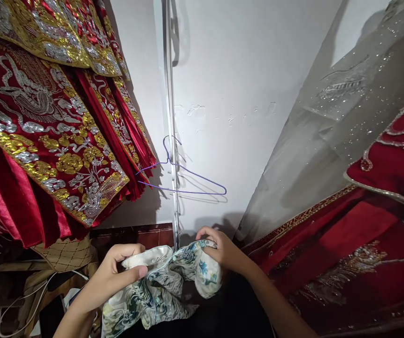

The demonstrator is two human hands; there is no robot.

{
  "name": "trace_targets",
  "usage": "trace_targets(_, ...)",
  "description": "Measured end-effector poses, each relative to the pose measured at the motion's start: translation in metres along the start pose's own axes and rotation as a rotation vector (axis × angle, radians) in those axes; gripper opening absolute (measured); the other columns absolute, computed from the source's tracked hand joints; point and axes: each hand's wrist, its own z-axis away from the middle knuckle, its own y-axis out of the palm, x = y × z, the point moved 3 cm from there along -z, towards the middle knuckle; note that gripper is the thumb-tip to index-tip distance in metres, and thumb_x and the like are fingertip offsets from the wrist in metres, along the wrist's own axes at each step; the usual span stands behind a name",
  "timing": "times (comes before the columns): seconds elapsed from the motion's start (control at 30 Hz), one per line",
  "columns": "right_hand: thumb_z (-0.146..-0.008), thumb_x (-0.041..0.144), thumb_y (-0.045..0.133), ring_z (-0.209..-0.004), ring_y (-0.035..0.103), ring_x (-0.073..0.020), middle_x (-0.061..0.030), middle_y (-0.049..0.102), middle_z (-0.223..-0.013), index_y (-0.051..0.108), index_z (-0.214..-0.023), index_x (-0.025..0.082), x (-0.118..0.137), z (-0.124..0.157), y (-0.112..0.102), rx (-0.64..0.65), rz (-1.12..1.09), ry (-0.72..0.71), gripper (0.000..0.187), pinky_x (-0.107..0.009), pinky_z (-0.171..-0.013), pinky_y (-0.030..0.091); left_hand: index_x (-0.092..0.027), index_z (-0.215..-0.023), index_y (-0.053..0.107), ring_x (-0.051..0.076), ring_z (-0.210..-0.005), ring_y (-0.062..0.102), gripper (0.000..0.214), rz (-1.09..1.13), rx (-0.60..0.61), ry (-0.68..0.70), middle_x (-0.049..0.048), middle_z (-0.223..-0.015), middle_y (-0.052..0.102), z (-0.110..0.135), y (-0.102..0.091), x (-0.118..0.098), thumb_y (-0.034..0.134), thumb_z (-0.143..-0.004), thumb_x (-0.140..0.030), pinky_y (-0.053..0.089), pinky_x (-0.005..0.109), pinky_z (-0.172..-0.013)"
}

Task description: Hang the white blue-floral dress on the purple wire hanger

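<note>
A white garment with a blue-green printed pattern (163, 286) is bunched low in the middle of the view. My left hand (119, 272) is closed on its left part, thumb over the pale collar edge. My right hand (219, 249) is closed on its right part, fingers curled over the top fold. Just above the hands a purple wire hanger (184, 180) hangs bare on a thin metal rail (170, 117) that runs down the white wall.
Red robes with gold and silver embroidery (47, 126) hang at the left. At the right hang a sheer glittery veil (329, 131) and more red embroidered cloth (346, 253). White cables (19, 300) and a woven tan item (66, 253) lie at the lower left.
</note>
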Motion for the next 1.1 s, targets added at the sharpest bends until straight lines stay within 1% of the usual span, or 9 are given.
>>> trace_targets(0.13, -0.076, 0.018, 0.063, -0.105, 0.06, -0.026, -0.005, 0.062, -0.126, 0.065, -0.122, 0.028, 0.004, -0.009, -0.003, -0.163, -0.034, 0.003, 0.047, -0.03, -0.08, 0.044, -0.018, -0.063, 0.043, 0.012, -0.063, 0.039, 0.041, -0.226, -0.021, -0.045, -0.0021, -0.064, 0.039, -0.004, -0.004, 0.015, 0.058, -0.089, -0.046, 0.029, 0.023, -0.058)
trace_targets(0.27, -0.076, 0.024, 0.065, -0.111, 0.058, -0.0264, -0.0031, 0.066, -0.119, 0.057, -0.135, 0.034, 0.018, -0.045, -0.004, -0.351, -0.109, -0.024, 0.06, -0.027, -0.075, 0.042, -0.019, -0.063, 0.046, 0.014, -0.06, 0.043, 0.04, -0.581, -0.167, -0.031, -0.0021, -0.06, 0.043, -0.01, 0.0, 0.027, 0.053, -0.092, -0.045, 0.028, 0.025, -0.058)
trace_targets(0.37, -0.075, 0.024, 0.062, -0.075, 0.057, -0.0187, 0.0013, 0.068, -0.083, 0.064, -0.124, 0.03, 0.019, -0.087, 0.003, -0.41, -0.116, -0.066, 0.05, -0.024, -0.068, 0.038, -0.019, -0.06, 0.05, 0.018, -0.061, 0.049, 0.044, -0.704, -0.08, -0.018, -0.0002, -0.056, 0.047, -0.015, 0.007, 0.034, 0.046, -0.096, -0.045, 0.031, 0.027, -0.061)
trace_targets(0.47, -0.075, 0.025, 0.057, -0.053, 0.038, -0.0144, 0.0058, 0.051, -0.054, 0.07, -0.096, 0.027, 0.008, -0.116, 0.005, -0.458, 0.078, -0.064, 0.025, -0.024, -0.058, 0.028, -0.02, -0.059, 0.058, 0.022, -0.068, 0.055, 0.045, -0.797, -0.063, -0.023, 0.0045, -0.063, 0.057, -0.017, 0.001, 0.04, 0.047, -0.095, -0.045, 0.037, 0.031, -0.069)
trace_targets(0.53, -0.076, 0.026, 0.054, -0.051, 0.031, -0.0132, 0.0063, 0.037, -0.049, 0.062, -0.072, 0.024, 0.001, -0.121, -0.001, -0.484, 0.25, -0.089, 0.01, -0.025, -0.055, 0.022, -0.021, -0.069, 0.069, 0.026, -0.081, 0.06, 0.038, -0.869, -0.081, -0.051, 0.0087, -0.076, 0.065, -0.019, -0.01, 0.047, 0.049, -0.093, -0.042, 0.04, 0.035, -0.077)
trace_targets(0.7, -0.073, 0.029, 0.056, -0.056, 0.022, -0.0104, 0.0054, 0.02, -0.057, 0.029, -0.057, 0.021, 0.001, -0.096, -0.033, -0.588, 0.38, -0.125, 0.033, -0.025, -0.052, 0.017, -0.022, -0.112, 0.069, 0.031, -0.107, 0.059, 0.033, -1.022, -0.224, -0.144, 0.0124, -0.118, 0.069, -0.038, -0.048, 0.063, 0.043, -0.094, -0.03, 0.043, 0.042, -0.092)
trace_targets(0.83, -0.075, 0.032, 0.058, -0.057, 0.023, -0.0097, 0.0047, 0.019, -0.061, 0.023, -0.059, 0.021, 0.014, -0.08, -0.049, -0.503, 0.322, -0.141, 0.04, -0.025, -0.052, 0.018, -0.023, -0.126, 0.06, 0.029, -0.116, 0.059, 0.039, -0.952, -0.467, -0.036, 0.0102, -0.136, 0.06, -0.07, -0.062, 0.044, 0.034, -0.098, -0.034, 0.043, 0.04, -0.096)
trace_targets(1.0, -0.074, 0.03, 0.056, -0.056, 0.023, -0.0092, 0.0049, 0.018, -0.06, 0.023, -0.059, 0.022, 0.013, -0.074, -0.035, -0.418, 0.229, -0.11, 0.037, -0.025, -0.051, 0.017, -0.022, -0.104, 0.063, 0.024, -0.087, 0.065, 0.028, -0.818, -0.712, 0.134, 0.0074, -0.097, 0.07, -0.107, -0.053, -0.001, 0.04, -0.097, -0.037, 0.043, 0.03, -0.073)
trace_targets(1.1, -0.075, 0.028, 0.054, -0.056, 0.023, -0.009, 0.0051, 0.019, -0.06, 0.022, -0.059, 0.022, 0.014, -0.071, -0.022, -0.424, 0.181, -0.118, 0.036, -0.025, -0.051, 0.016, -0.021, -0.093, 0.06, 0.02, -0.073, 0.061, 0.028, -0.745, -0.746, 0.173, 0.004, -0.082, 0.066, -0.119, -0.04, -0.017, 0.039, -0.099, -0.04, 0.037, 0.026, -0.065)
